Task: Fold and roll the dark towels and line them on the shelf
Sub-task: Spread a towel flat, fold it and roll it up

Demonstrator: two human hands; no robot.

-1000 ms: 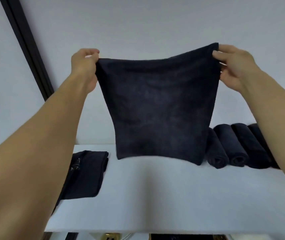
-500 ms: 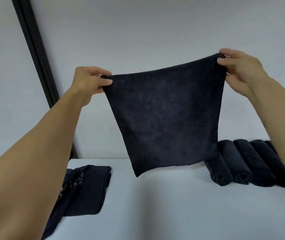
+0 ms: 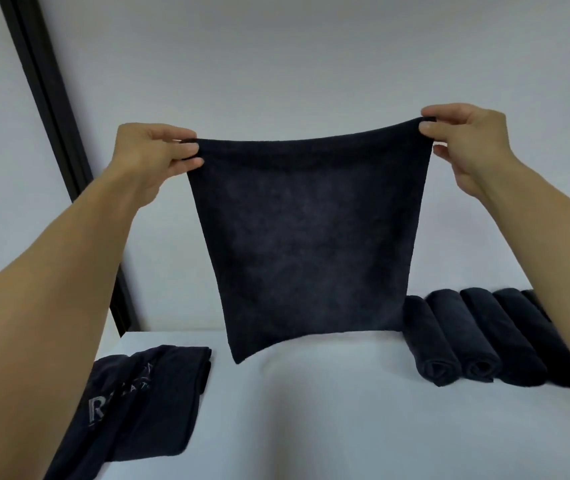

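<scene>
A dark towel (image 3: 307, 237) hangs spread in the air above the white shelf (image 3: 311, 410). My left hand (image 3: 151, 157) pinches its top left corner and my right hand (image 3: 463, 140) pinches its top right corner. The towel's lower edge hangs just above the shelf surface. Several rolled dark towels (image 3: 477, 337) lie side by side in a row at the right; my right forearm hides the far end of the row. A stack of flat dark towels (image 3: 151, 403) with pale lettering lies at the left, partly behind my left forearm.
A pale wall rises behind the shelf. A black vertical post (image 3: 54, 133) runs down the left side to the shelf's back left corner. Bare shelf surface lies between the flat stack and the rolled row.
My left hand has dropped a little and the towel now hangs more level and lower, its bottom edge nearer the shelf. The view has tilted down, showing more of the shelf.
</scene>
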